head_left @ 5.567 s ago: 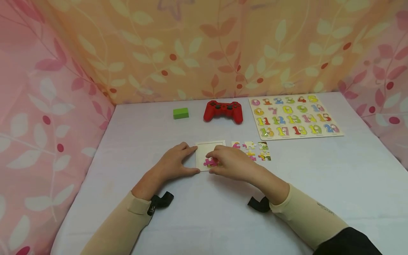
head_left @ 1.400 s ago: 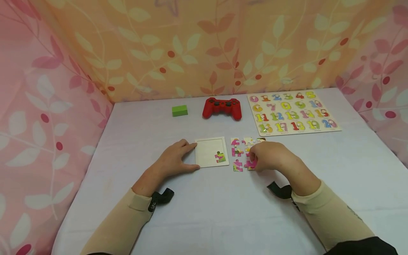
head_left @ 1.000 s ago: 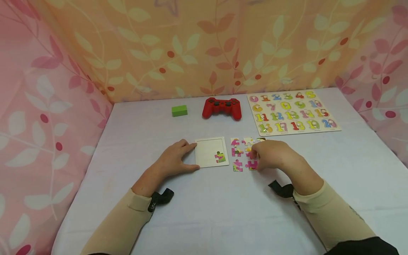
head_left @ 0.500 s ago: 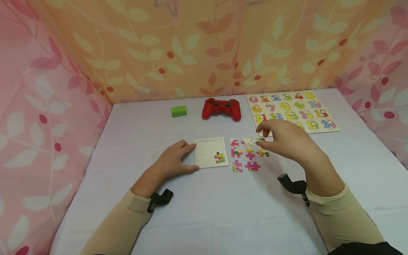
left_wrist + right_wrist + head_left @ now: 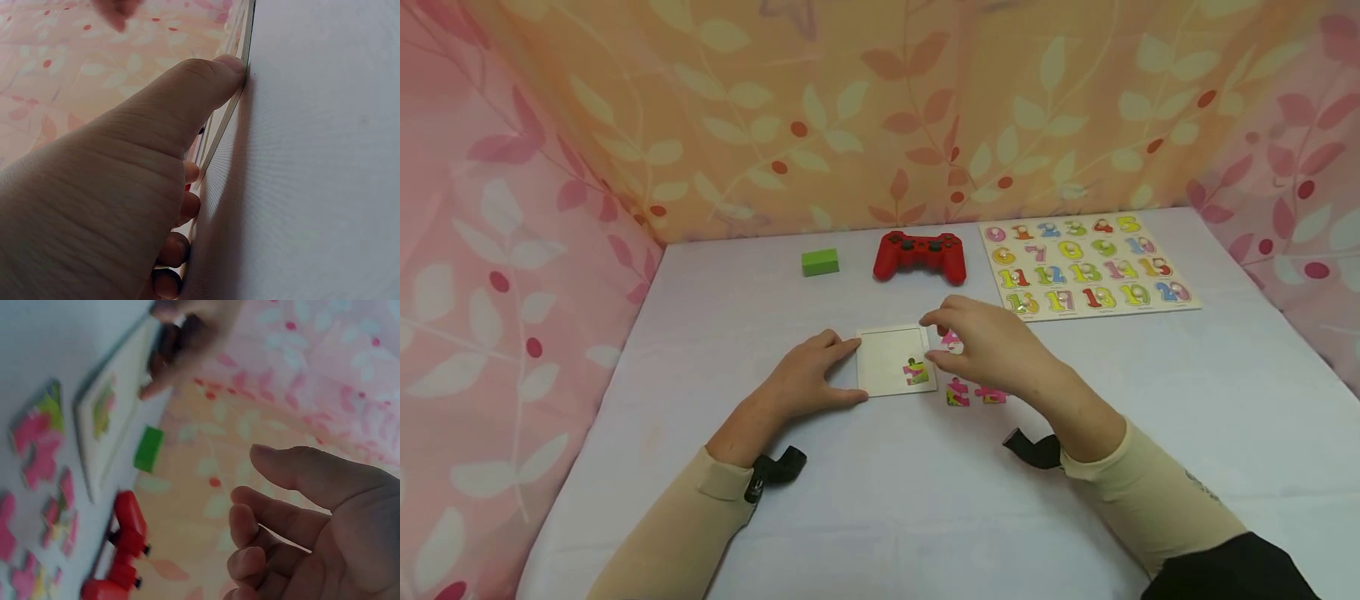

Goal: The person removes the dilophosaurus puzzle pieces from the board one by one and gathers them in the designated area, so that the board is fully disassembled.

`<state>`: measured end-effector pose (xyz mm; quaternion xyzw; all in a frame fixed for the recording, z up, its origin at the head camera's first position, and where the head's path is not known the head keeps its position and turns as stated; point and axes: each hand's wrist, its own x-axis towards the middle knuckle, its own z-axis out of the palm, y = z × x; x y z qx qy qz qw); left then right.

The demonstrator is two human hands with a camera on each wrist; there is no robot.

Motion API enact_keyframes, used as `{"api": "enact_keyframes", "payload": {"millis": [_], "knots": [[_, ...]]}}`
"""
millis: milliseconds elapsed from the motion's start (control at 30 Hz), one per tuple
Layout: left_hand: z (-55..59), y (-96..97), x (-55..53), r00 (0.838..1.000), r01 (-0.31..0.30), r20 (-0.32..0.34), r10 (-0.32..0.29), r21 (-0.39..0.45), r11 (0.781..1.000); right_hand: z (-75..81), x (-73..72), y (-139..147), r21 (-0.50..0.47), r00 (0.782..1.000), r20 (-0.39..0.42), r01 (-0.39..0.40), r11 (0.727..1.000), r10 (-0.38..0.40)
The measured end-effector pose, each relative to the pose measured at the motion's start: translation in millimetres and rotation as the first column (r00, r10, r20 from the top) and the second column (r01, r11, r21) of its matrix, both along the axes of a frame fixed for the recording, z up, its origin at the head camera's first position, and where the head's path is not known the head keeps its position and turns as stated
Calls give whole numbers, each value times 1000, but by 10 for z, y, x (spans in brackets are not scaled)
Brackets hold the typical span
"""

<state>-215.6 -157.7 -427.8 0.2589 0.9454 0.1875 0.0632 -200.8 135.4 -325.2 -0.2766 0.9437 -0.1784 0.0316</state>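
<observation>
A small white puzzle board [image 5: 883, 358] lies flat on the table, with one pink and green jigsaw piece [image 5: 916, 372] in its lower right corner. My left hand [image 5: 797, 383] touches the board's left edge, thumb at the near corner and index finger at the far one. The left wrist view shows the thumb [image 5: 194, 94] on the board's rim. Above the board's right side hovers my right hand [image 5: 992, 346], thumb and fingers apart with nothing between them. Loose jigsaw pieces [image 5: 957, 392] lie right of the board, several of them hidden under that hand.
A red game controller [image 5: 920, 257] and a green block [image 5: 820, 262] stand farther back on the white-covered table [image 5: 865, 500]. To the right lies a number puzzle board [image 5: 1086, 267]. Patterned cloth [image 5: 820, 108] hangs behind and along both sides.
Pink pieces formerly in the board now lie on the table, one piece staying in it. My right hand let go of a loose piece, rose rightward, then came left over the board. My left hand stayed.
</observation>
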Motion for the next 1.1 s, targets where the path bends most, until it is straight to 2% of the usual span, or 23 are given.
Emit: {"api": "enact_keyframes", "payload": {"millis": [133,267,433,767,867,1100], "knots": [[-6,-10,6,1000,0,-5,0,4,1000,-229,-42,-143,61,994,95,-55,997,49],[-26,-18,7,1000,0,-8,0,8,1000,-430,-93,-205,122,977,199,-98,988,72],[-40,-17,8,1000,4,-14,-3,11,1000,-570,-146,-193,111,968,237,-107,988,78],[-22,-15,19,1000,6,-26,-5,25,1000,-627,-172,-188,-8,961,275,6,1000,-3],[-26,-19,14,999,8,-33,-8,25,1000,-620,-173,-198,-28,966,260,4,1000,3],[-36,-18,-2,999,9,-36,-8,21,1000,-607,-186,-199,-2,980,199,-11,1000,11]]}}
